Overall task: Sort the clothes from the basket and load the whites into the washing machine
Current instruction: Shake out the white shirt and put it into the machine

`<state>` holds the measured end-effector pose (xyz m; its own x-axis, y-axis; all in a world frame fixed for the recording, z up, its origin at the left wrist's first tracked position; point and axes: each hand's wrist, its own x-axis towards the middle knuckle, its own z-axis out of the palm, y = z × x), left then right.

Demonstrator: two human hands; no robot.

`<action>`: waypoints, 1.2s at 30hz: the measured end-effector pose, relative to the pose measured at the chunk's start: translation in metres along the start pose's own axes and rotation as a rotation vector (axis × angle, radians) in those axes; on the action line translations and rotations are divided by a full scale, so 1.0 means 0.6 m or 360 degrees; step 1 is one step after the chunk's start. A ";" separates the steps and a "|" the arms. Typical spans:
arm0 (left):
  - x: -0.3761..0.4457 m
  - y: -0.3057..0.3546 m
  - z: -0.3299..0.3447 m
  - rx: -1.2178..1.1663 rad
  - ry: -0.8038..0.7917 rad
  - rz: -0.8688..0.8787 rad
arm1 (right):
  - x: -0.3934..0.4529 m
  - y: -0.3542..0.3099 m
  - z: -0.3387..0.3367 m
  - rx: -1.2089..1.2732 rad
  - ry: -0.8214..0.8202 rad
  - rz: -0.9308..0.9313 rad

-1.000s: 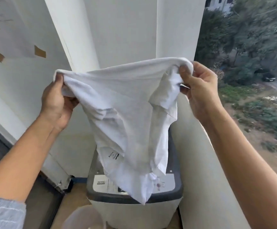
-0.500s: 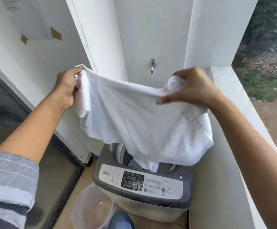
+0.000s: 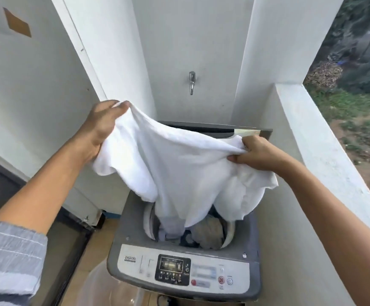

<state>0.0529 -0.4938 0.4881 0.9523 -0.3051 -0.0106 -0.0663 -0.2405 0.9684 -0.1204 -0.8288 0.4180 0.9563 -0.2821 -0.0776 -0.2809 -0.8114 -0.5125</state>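
Note:
A white shirt hangs stretched between both hands over the open top-loading washing machine. My left hand grips its upper left edge, higher up. My right hand grips the right edge near the raised lid. The shirt's lower end dips into the drum, where grey and pale clothes lie. The basket is out of view.
A tap sticks out of the wall behind the machine. A white parapet ledge runs along the right, close to the machine. A clear plastic tub sits on the floor at the front left. A dark doorway is at far left.
Both hands have lowered the shirt from in front of my face towards the drum. Its lower end now hangs inside the machine opening, and my right hand has dropped lower than the left.

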 end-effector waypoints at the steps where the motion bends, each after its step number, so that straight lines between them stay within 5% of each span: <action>1: 0.007 -0.020 -0.001 0.0043 -0.0102 -0.0017 | 0.006 -0.002 0.015 0.0000 -0.0073 0.0028; 5: 0.043 -0.095 0.010 0.0487 -0.0391 -0.0082 | 0.009 -0.005 0.086 0.0140 -0.0161 0.0177; 8: 0.062 -0.153 0.027 0.0757 -0.0624 -0.0132 | 0.016 0.000 0.151 -0.0134 -0.0433 0.0272; 11: 0.052 -0.216 0.056 0.1126 -0.1119 -0.0114 | 0.021 0.024 0.236 -0.0524 -0.0765 0.0354; 15: 0.034 -0.317 0.101 0.1396 -0.1748 -0.0321 | 0.019 0.053 0.339 -0.0658 -0.0864 0.0404; 25: 0.035 -0.452 0.181 0.1843 -0.1777 -0.0421 | 0.003 0.079 0.456 -0.0564 -0.1520 0.0467; 36: -0.015 -0.600 0.172 0.2202 -0.1597 -0.0275 | -0.007 0.113 0.518 -0.0444 -0.1443 0.0453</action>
<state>0.0372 -0.4992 0.1139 0.4667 -0.4753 -0.7458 -0.6924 -0.7211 0.0263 -0.1180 -0.7238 0.1177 0.5177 -0.0810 -0.8517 -0.4079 -0.8985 -0.1625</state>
